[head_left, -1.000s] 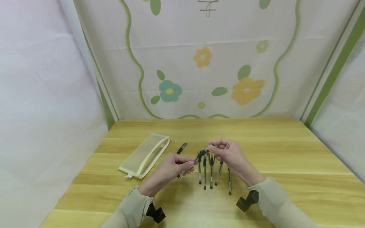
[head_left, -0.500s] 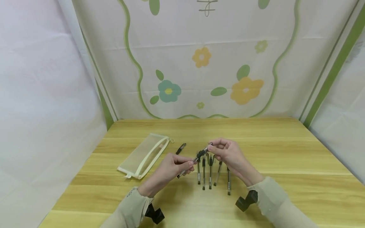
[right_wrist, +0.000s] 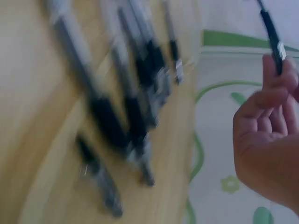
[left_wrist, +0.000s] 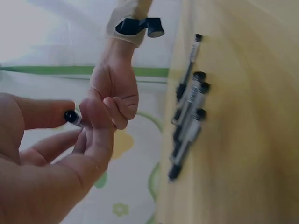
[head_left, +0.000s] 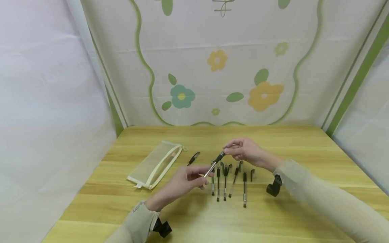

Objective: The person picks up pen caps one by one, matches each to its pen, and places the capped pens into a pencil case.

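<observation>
Head view: one pen [head_left: 214, 164] is held above the desk [head_left: 319, 162] between two hands. The left hand [head_left: 186, 180] pinches its lower end, the right hand [head_left: 244, 151] its upper; its long axis slants from lower left to upper right, the black grip toward the right hand. Below lie five row pens [head_left: 225, 185], roughly parallel, and four visible caps [head_left: 252, 175]. One dark pen [head_left: 193, 158] and one pouch [head_left: 145, 162] lie to the left.

Left wrist view: the pen's dark end faces the camera between thumb and finger; four row pens can be made out.

Right wrist view: fingertips clamp the pen, which rises steeply; the row pens are blurred.
</observation>
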Demonstrator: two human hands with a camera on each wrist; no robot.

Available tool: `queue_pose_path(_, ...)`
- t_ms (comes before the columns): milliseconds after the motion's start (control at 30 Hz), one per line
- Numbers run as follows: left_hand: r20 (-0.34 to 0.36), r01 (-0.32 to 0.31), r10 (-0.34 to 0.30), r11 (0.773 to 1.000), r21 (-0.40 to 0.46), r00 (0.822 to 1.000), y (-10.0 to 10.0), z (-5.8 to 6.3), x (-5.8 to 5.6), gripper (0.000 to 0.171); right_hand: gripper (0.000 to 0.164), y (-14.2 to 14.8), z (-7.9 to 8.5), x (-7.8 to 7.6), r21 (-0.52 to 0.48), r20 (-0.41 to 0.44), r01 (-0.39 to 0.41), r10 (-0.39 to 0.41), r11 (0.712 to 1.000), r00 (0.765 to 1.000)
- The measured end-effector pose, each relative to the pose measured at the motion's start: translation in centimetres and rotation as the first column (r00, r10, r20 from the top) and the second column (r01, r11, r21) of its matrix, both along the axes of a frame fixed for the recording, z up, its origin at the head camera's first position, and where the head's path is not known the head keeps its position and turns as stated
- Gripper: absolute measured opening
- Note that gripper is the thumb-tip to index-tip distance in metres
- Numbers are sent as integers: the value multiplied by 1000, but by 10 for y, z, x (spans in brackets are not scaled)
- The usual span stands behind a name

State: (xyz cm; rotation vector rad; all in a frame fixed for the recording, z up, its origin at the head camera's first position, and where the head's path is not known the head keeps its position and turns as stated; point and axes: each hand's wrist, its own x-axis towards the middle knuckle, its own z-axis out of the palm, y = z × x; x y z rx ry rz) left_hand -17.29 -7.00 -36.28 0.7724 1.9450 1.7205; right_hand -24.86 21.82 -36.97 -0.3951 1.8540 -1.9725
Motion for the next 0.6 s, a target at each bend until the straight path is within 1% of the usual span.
queue_pose_path(67, 18, 39, -39, 999, -2, 999, -6, -5, 0, 48, 31, 2, -5, -9, 61, 27, -36, 34, 998, 999)
queue_pose_path(100, 25, 49, -49, 999, -4, 999, -8, -8, 0, 50, 34, 3, -7, -13, 95, 34, -53, 50, 994, 998)
queue_pose_path(167, 30, 41, -41, 999, -18, 999, -12, -12, 0, 52, 37, 0, -10, -22, 159, 41, -86, 80, 984, 996)
queue_pose_path(233, 27, -1, 3, 999, -49, 1000, -15, -16, -1, 50, 38, -4, -12, -30, 208, 37, -107, 101, 972, 994)
queue_pose_path(300, 40, -65, 69, 994, -83, 997, -17, -19, -1, 45, 38, -9, -13, -38, 237, 23, -120, 117, 964, 993)
queue_pose_path(367, 62, -129, 137, 984, -119, 989, -17, -22, -2, 39, 40, -15, -13, -45, 259, 5, -133, 136, 957, 991)
queue_pose_path(433, 89, -177, 191, 973, -146, 978, -17, -26, -2, 32, 41, -21, -14, -52, 281, -11, -141, 150, 949, 989)
queue_pose_path(533, 117, -210, 230, 964, -165, 966, -13, -32, -1, 26, 41, -29, -16, -59, 323, -30, -151, 169, 934, 985)
queue_pose_path(600, 137, -225, 247, 962, -156, 959, -10, -34, -1, 24, 39, -33, -19, -64, 352, -37, -149, 173, 924, 984)
